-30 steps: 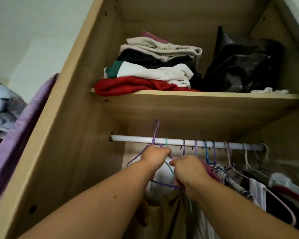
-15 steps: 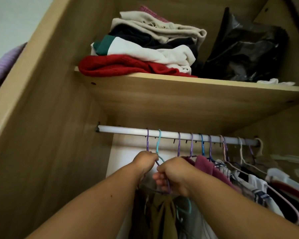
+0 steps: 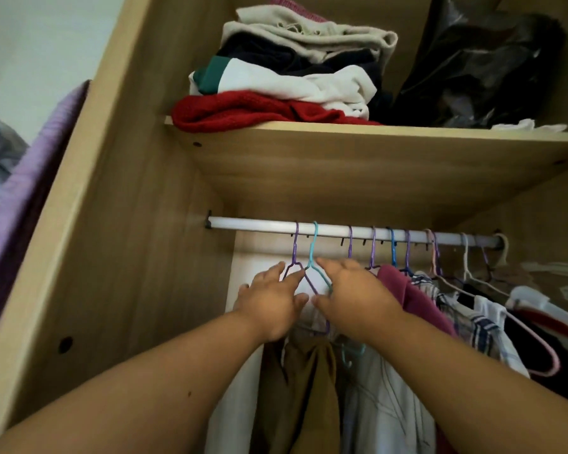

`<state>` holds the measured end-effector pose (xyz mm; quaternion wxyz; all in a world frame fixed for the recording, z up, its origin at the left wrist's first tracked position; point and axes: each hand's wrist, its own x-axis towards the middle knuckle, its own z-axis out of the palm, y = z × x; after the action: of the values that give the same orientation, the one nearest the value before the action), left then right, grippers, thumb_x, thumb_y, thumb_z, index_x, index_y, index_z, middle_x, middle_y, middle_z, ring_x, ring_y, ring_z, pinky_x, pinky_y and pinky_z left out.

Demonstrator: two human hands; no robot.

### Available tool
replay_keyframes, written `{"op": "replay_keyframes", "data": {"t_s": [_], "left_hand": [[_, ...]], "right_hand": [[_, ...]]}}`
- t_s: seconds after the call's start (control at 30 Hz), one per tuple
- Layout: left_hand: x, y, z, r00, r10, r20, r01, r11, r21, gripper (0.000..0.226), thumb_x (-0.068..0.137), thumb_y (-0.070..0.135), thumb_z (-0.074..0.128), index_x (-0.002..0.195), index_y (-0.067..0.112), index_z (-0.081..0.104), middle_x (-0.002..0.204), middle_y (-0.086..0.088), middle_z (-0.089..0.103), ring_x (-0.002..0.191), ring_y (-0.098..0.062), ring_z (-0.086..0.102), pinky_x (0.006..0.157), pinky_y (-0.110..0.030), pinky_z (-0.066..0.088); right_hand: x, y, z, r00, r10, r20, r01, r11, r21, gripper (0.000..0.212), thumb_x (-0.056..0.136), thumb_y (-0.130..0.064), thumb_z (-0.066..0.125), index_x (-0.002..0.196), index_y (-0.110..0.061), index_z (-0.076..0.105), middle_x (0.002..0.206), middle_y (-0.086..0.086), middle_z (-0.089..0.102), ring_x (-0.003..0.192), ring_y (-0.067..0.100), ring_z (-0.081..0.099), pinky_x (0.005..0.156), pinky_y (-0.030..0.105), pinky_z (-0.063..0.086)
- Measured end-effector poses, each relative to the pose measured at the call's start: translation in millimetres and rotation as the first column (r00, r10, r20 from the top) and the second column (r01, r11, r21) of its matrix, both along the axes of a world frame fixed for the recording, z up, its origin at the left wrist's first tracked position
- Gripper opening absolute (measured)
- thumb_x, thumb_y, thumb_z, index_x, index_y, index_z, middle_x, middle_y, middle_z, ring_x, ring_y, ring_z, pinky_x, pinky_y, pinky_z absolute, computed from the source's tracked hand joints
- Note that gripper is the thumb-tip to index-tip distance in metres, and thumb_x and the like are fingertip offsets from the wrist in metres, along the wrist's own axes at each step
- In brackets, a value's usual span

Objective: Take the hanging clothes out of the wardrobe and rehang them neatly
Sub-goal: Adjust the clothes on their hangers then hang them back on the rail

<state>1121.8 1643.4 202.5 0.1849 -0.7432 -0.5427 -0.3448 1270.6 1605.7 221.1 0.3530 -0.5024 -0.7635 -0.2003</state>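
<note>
hooks: purple hanger point(image 3: 295, 253) and teal hanger point(image 3: 313, 253) hang side by side on the rod point(image 3: 253, 223), left of the other hangers, frame centre.
left hand point(image 3: 273, 303): fingers spread, loose, fingertips touching the purple hanger's shoulder wire; no pinch visible.
right hand point(image 3: 351, 296): fingers spread, lying over the teal hanger's right shoulder; not closed on it.
key relation: both hooks sit straight above and between the hands; rod's long axis runs left-right across the frame, so hangers come off upward and toward the camera. Left hand nearer purple, right nearer teal.
garments: brown cloth point(image 3: 309, 388) and pale cloth point(image 3: 384, 404) hang below the hands, lower centre.
wardrobe contents: rod section packed with hung clothes to the right; shelf point(image 3: 341, 149) above carries a folded stack point(image 3: 286, 80) and a black bag point(image 3: 479, 67).
next (judgement): close on the hanger necks, lift hooks clear.
</note>
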Motion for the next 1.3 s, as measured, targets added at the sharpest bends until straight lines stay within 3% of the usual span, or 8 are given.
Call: {"op": "replay_keyframes", "data": {"t_s": [0.1,0.3,0.57,0.77,1.07,1.13,1.2,1.3], "left_hand": [[-7,-39,-20,0.976,0.139,-0.170,-0.125,0.988,0.089,0.065,0.093,0.057,0.037,0.150,0.038,0.011,0.160,0.001,-0.003,0.146,-0.024,0.001,0.114,-0.052,0.014],[-9,-125,-79,0.943,0.287,-0.169,-0.289,0.957,0.016,0.077,0.089,0.055,0.046,0.150,0.035,0.005,0.160,0.003,-0.003,0.146,-0.022,0.000,0.115,-0.049,0.014],[-24,-240,-229,0.836,0.545,-0.055,-0.547,0.823,-0.156,0.073,0.083,0.061,0.031,0.150,0.034,0.016,0.158,-0.002,0.017,0.144,-0.027,0.018,0.112,-0.052,0.025],[-51,-348,-323,0.611,0.772,-0.175,-0.743,0.483,-0.464,0.081,0.087,0.056,0.049,0.150,0.035,0.004,0.160,0.003,0.004,0.147,-0.022,0.000,0.116,-0.056,0.010],[-112,-488,-435,0.291,0.942,-0.169,-0.717,0.097,-0.690,0.075,0.092,0.050,0.047,0.150,0.030,0.006,0.160,-0.002,0.000,0.147,-0.025,-0.004,0.115,-0.056,0.003],[-134,-527,-458,0.206,0.965,-0.163,-0.682,0.022,-0.731,0.072,0.091,0.051,0.047,0.149,0.031,0.009,0.160,-0.002,0.004,0.147,-0.025,-0.002,0.116,-0.057,0.005],[-164,-568,-479,0.117,0.979,-0.168,-0.654,-0.052,-0.755,0.070,0.089,0.051,0.048,0.148,0.032,0.014,0.159,-0.002,0.009,0.147,-0.024,0.003,0.115,-0.056,0.007],[-208,-622,-497,-0.030,0.985,-0.168,-0.615,-0.151,-0.774,0.064,0.089,0.050,0.046,0.146,0.035,0.021,0.157,0.001,0.017,0.146,-0.023,0.008,0.113,-0.057,0.013]], "right_hand": [[7,-4,-16,0.996,0.052,0.078,-0.061,0.991,0.120,0.066,0.087,-0.043,0.054,0.146,-0.029,0.028,0.149,0.000,0.033,0.135,0.021,0.034,0.109,0.039,0.034],[0,-36,-79,0.931,0.332,0.150,-0.360,0.899,0.249,0.064,0.080,-0.038,0.063,0.139,-0.024,0.044,0.145,0.006,0.042,0.133,0.026,0.038,0.108,0.042,0.034],[-56,-88,-228,0.688,0.699,0.195,-0.713,0.701,0.003,0.080,0.063,-0.034,0.079,0.135,-0.023,0.045,0.138,0.007,0.049,0.124,0.030,0.049,0.100,0.048,0.044],[-118,-161,-344,0.425,0.871,0.246,-0.839,0.481,-0.255,0.092,0.049,-0.040,0.085,0.129,-0.021,0.045,0.129,0.009,0.056,0.111,0.028,0.060,0.085,0.042,0.052],[-249,-277,-447,0.119,0.883,0.454,-0.789,0.362,-0.496,0.091,0.038,-0.048,0.084,0.121,-0.024,0.054,0.123,0.008,0.060,0.108,0.023,0.058,0.073,0.047,0.056],[-285,-310,-459,0.033,0.881,0.471,-0.750,0.333,-0.571,0.085,0.055,-0.049,0.080,0.131,-0.025,0.051,0.138,0.009,0.049,0.123,0.026,0.050,0.088,0.050,0.049],[-328,-346,-473,-0.093,0.890,0.446,-0.722,0.248,-0.646,0.075,0.082,-0.046,0.060,0.147,-0.030,0.025,0.156,0.004,0.018,0.143,0.024,0.019,0.110,0.048,0.026],[-390,-390,-490,-0.205,0.891,0.405,-0.666,0.176,-0.725,0.072,0.090,-0.044,0.049,0.150,-0.032,0.010,0.158,-0.001,0.000,0.145,0.022,0.002,0.116,0.046,0.012]]}}
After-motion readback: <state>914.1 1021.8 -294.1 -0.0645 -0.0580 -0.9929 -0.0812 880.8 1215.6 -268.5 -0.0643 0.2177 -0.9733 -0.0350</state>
